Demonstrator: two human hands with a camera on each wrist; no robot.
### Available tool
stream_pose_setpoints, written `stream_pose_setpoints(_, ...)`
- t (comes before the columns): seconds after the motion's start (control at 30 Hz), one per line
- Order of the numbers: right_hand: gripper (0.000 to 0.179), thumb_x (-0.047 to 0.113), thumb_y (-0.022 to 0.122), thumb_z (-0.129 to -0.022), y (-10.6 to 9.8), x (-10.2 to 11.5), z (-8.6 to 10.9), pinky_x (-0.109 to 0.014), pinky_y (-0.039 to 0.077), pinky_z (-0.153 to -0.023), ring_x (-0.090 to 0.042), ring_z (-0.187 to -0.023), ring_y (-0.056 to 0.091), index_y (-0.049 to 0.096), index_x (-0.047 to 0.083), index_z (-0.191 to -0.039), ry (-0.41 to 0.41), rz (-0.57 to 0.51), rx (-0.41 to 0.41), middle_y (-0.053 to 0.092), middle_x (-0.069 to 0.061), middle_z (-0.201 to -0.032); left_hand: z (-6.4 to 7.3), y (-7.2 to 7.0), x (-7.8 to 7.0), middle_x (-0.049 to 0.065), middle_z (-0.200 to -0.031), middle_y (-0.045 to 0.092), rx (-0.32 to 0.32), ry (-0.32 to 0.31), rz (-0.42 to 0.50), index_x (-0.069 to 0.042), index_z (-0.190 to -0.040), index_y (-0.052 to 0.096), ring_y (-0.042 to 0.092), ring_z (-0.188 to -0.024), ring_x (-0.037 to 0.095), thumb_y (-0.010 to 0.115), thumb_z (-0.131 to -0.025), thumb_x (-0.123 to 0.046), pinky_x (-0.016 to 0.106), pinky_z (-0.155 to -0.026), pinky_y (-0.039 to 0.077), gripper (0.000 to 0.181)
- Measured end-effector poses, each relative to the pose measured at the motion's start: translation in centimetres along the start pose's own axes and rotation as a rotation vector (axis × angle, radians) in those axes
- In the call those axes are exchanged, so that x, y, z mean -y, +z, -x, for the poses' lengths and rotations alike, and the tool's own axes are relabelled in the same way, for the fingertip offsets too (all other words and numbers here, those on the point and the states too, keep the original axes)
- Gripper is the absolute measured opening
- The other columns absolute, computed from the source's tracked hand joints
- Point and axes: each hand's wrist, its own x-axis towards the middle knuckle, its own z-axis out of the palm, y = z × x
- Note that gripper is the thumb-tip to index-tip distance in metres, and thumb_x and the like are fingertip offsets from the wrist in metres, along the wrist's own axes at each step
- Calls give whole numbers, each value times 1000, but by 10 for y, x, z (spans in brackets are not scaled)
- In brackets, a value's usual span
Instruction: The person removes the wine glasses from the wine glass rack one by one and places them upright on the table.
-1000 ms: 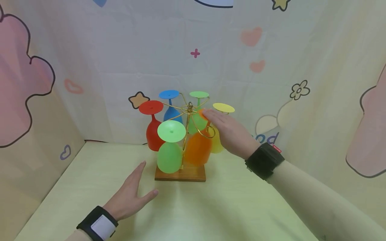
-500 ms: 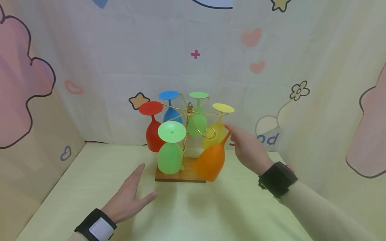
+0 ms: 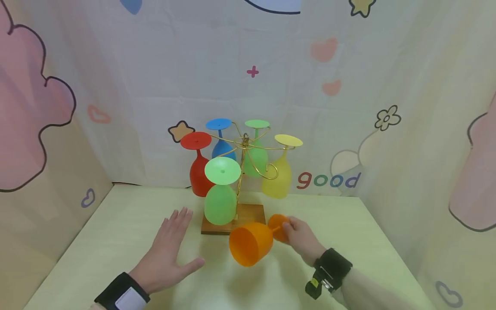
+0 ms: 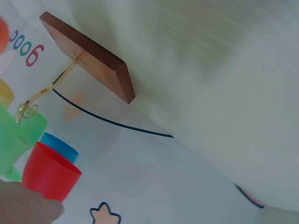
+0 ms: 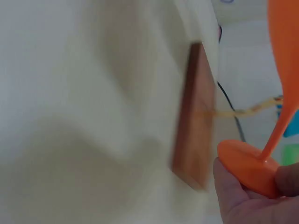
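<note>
One pale bench (image 3: 120, 232) beneath both the left hand (image 3: 164, 254) and the right hand (image 3: 304, 239). Gold wire rack (image 3: 245, 144) stands on it, past the hands and between them, on a wooden base (image 3: 251, 214). Left hand: fingers straight, thumb spread wide, near the rack's front. Right hand: thumb and fingers pinch the foot of the orange goblet (image 3: 255, 243), which is held above the bench, between the hands. Goblet tipped, mouth turned toward the left hand; bare orange inner wall visible.

Five more goblets hang mouth down, insides hidden from the head view. Green front goblet (image 3: 220, 204), beyond the left hand's thumb; red goblet (image 3: 200, 176), beyond its fingers; yellow goblet (image 3: 280, 176), beyond the right hand. Farthest from both hands, the green rear goblet (image 3: 255, 161) and blue goblet (image 3: 222, 148).
</note>
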Motion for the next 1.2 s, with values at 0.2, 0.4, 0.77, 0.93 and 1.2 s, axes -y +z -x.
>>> stream_pose_setpoints(0.2, 35, 12, 38, -102, 42, -25, 8, -34, 57, -80, -22, -93, 60, 47, -10, -128, 162, -284, 193, 60, -17, -112, -2, -3, -18, 9, -160, 13, -66, 236, -61, -11, -154, 10, 8, -143, 26, 62, -74, -69, 28, -120, -7, 112)
stream_pose_setpoints(0.4, 36, 10, 39, -102, 64, -26, 13, -39, 57, -84, -23, -93, 61, 44, -12, -129, 222, -326, 237, 59, -22, -119, -6, 2, -35, 12, -157, 25, -130, 441, -46, -5, -152, 22, 18, -141, 27, 71, -71, -59, 32, -121, 1, 109)
stream_pose_setpoints(0.77, 34, 10, 42, -102, 77, -20, 12, -44, 57, -89, -25, -91, 62, 46, -12, -127, 277, -317, 243, 60, -23, -118, -6, 8, -48, -3, -157, 26, 64, 417, -57, -19, -154, 15, 16, -141, 13, 56, -84, -64, 45, -116, 28, 93)
stream_pose_setpoints(0.93, 34, 10, 42, -101, 79, -20, 13, -44, 57, -88, -25, -90, 62, 47, -12, -126, 266, -309, 262, 62, -22, -115, -6, 10, -48, -1, -151, 38, 85, 423, -56, -18, -152, 23, 25, -138, 12, 55, -90, -52, 49, -111, 35, 78)
stream_pose_setpoints(1.2, 31, 8, 43, -100, 83, -21, 15, -43, 57, -85, -25, -91, 63, 49, -11, -124, 264, -317, 316, 64, -20, -112, -9, 13, -50, -7, -107, 58, 17, 430, -78, -14, -121, 50, 48, -101, 12, 69, -86, -19, 39, -95, 41, 40)
